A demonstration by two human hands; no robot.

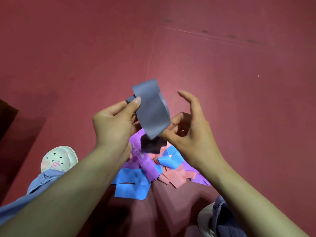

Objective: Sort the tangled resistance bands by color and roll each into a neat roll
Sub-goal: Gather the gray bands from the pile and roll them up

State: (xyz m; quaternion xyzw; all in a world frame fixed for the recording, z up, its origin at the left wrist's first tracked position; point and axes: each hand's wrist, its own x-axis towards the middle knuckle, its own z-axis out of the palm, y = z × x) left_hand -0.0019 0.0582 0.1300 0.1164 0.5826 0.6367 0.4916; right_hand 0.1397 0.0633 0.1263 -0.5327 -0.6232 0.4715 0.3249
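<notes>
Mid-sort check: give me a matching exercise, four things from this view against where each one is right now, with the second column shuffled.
Things
1. grey band
2. large blue band
3. purple band
4. white clog

Places
A. in the pile on the floor, white lettering on it
B. on a foot, left of the pile
C. held up, pinched by the left hand and the right hand
D. at the pile's near edge, with a slit in it

Pairs: 1-C, 2-D, 3-A, 4-B
</notes>
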